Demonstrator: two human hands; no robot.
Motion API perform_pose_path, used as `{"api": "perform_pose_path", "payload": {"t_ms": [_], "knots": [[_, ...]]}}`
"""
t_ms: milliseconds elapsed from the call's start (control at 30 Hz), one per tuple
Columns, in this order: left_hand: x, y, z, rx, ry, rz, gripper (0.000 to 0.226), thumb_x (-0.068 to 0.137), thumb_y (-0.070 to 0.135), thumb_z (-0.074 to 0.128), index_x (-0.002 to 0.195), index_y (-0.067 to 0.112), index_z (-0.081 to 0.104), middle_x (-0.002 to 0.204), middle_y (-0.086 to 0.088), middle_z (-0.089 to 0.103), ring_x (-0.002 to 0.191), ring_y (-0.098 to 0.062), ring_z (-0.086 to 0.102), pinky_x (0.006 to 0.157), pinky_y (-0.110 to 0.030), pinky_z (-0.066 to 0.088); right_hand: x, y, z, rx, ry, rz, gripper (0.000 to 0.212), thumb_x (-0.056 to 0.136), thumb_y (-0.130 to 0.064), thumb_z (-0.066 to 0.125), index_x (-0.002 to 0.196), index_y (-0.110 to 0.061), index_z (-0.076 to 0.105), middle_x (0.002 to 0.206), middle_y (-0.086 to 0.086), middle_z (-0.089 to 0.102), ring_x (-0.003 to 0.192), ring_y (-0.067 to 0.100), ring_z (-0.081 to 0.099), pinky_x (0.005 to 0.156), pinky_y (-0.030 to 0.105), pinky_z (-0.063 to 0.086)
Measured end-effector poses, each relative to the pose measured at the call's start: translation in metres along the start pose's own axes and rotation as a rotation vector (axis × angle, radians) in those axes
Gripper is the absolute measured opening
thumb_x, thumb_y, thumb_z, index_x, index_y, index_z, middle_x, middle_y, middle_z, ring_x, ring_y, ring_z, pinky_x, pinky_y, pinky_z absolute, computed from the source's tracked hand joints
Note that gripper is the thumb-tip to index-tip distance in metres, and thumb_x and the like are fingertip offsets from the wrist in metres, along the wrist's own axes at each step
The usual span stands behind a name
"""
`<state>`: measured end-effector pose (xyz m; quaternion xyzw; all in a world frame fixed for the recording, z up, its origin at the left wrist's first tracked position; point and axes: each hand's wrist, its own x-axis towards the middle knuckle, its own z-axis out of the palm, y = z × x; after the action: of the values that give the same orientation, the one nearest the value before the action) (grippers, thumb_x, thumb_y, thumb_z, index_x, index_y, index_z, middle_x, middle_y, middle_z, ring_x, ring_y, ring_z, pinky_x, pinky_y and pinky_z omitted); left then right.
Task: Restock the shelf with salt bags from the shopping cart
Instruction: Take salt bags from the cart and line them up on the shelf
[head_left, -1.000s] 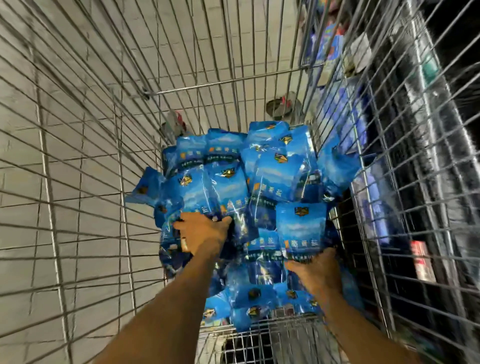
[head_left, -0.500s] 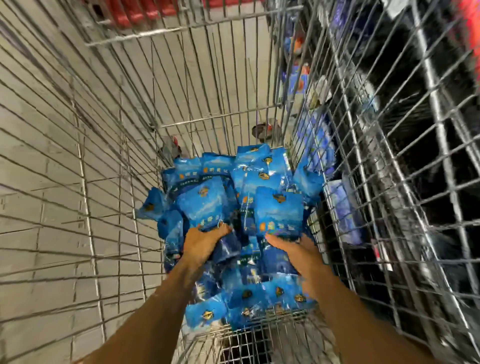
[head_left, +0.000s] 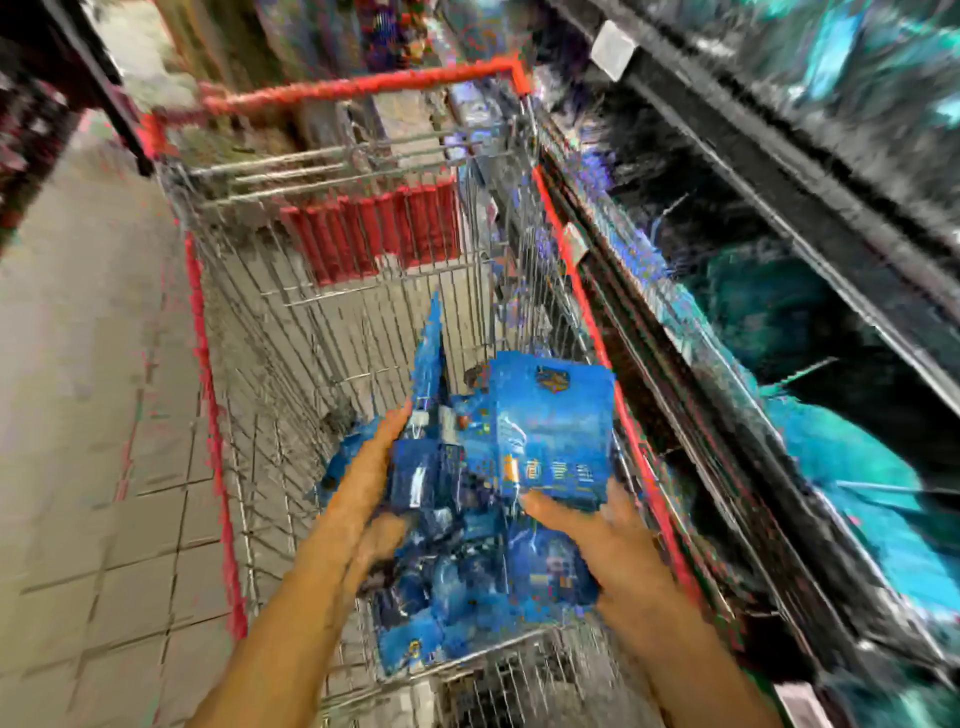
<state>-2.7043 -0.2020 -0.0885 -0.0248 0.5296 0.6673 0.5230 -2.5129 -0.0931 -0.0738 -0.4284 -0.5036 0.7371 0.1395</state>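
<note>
The frame is blurred by motion. A wire shopping cart (head_left: 218, 364) with red trim stands in front of me, and blue salt bags (head_left: 457, 597) are piled at its near end. My left hand (head_left: 363, 467) presses against the left side of a stack of blue salt bags (head_left: 545, 436) raised above the pile. My right hand (head_left: 587, 530) supports the same stack from below on the right. The top bag faces me, with a gold emblem near its upper edge. The shelf (head_left: 753, 291) runs along the right, with blurred blue-green packs on it.
The cart's red handle (head_left: 363, 85) and red child-seat flap (head_left: 374, 228) are at the far end. Grey tiled floor (head_left: 88, 415) lies to the left. The shelf's dark edges run close along the cart's right side. White price tags (head_left: 613, 49) sit on the shelf rails.
Both hands have closed around a stack of bags and lifted it up out of the pile. My view has swung upward, so the cart's handle and the shelf now show.
</note>
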Motion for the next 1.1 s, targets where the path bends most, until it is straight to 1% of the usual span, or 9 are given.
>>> {"api": "perform_pose_path", "payload": {"t_ms": [100,233,300,400,500,600,700,867,1100], "knots": [[-0.070,0.006,0.040,-0.092,-0.120,0.026,0.063,0.048,0.041,0.088,0.101,0.009,0.076,0.089,-0.014,0.076,0.072,-0.027,0.074,0.059,-0.040,0.061,-0.075,-0.033,-0.019,0.021,0.061,-0.151,0.064,0.056,-0.043,0.090,0.115,-0.029,0.067,0.108,-0.006,0.076,0.104,0.017,0.071,0.097,0.047,0.052],[-0.148,0.013,0.100,0.147,-0.164,0.209,0.084,0.053,0.039,0.089,0.128,0.014,0.061,0.122,-0.020,0.066,0.094,-0.037,0.069,0.085,-0.064,0.052,-0.165,-0.065,-0.051,0.044,0.192,-0.306,0.058,0.064,-0.049,0.074,0.115,-0.024,0.069,0.111,-0.009,0.075,0.109,0.014,0.068,0.100,0.041,0.051],[-0.183,0.014,0.136,0.256,-0.171,0.395,0.067,0.053,0.036,0.092,0.115,0.025,0.068,0.107,-0.007,0.075,0.084,-0.024,0.074,0.067,-0.044,0.060,-0.214,-0.078,-0.071,0.041,0.237,-0.385,0.056,0.062,-0.054,0.074,0.112,-0.030,0.069,0.111,-0.014,0.074,0.106,0.004,0.068,0.087,0.021,0.055],[-0.229,0.014,0.186,0.430,-0.215,0.606,0.042,0.053,0.040,0.082,0.092,0.028,0.075,0.085,0.007,0.078,0.069,-0.003,0.072,0.054,-0.013,0.053,-0.279,-0.095,-0.099,0.014,0.350,-0.504,0.055,0.063,-0.053,0.075,0.112,-0.028,0.070,0.110,-0.013,0.074,0.104,0.002,0.068,0.088,0.022,0.052],[-0.265,0.007,0.236,0.517,-0.359,0.635,0.041,0.059,0.035,0.085,0.094,0.018,0.075,0.090,-0.002,0.078,0.074,-0.009,0.074,0.056,-0.015,0.053,-0.340,-0.109,-0.127,0.004,0.462,-0.647,0.042,0.067,-0.043,0.074,0.106,-0.026,0.073,0.100,-0.016,0.076,0.097,0.001,0.070,0.074,0.010,0.053],[-0.304,-0.003,0.290,0.558,-0.469,0.721,0.034,0.055,0.041,0.086,0.087,0.033,0.077,0.084,0.008,0.078,0.071,-0.003,0.072,0.056,-0.011,0.050,-0.400,-0.120,-0.154,0.000,0.579,-0.792,0.034,0.063,-0.045,0.074,0.097,-0.047,0.072,0.093,-0.025,0.074,0.088,-0.009,0.068,0.069,0.002,0.049],[-0.345,-0.012,0.341,0.594,-0.634,0.782,0.032,0.058,0.044,0.083,0.088,0.037,0.076,0.087,0.009,0.078,0.076,-0.005,0.073,0.060,-0.013,0.053,-0.450,-0.132,-0.177,-0.016,0.662,-0.880,0.033,0.068,-0.045,0.079,0.100,-0.049,0.069,0.102,-0.018,0.075,0.095,-0.002,0.069,0.073,0.007,0.051],[-0.400,-0.028,0.420,0.562,-0.906,0.835,0.038,0.054,0.047,0.079,0.090,0.037,0.077,0.090,0.010,0.077,0.081,-0.002,0.072,0.063,-0.011,0.052,-0.522,-0.142,-0.211,0.005,0.872,-0.984,0.053,0.067,-0.051,0.078,0.115,-0.030,0.068,0.115,-0.006,0.073,0.109,0.015,0.068,0.100,0.044,0.050],[-0.472,-0.058,0.527,0.520,-1.276,0.763,0.037,0.059,0.042,0.081,0.093,0.029,0.078,0.094,0.009,0.077,0.086,-0.005,0.073,0.065,-0.014,0.055,-0.627,-0.170,-0.254,-0.070,1.187,-1.108,0.024,0.080,-0.031,0.075,0.102,-0.024,0.074,0.102,-0.008,0.077,0.094,0.009,0.073,0.075,0.023,0.059]]}}
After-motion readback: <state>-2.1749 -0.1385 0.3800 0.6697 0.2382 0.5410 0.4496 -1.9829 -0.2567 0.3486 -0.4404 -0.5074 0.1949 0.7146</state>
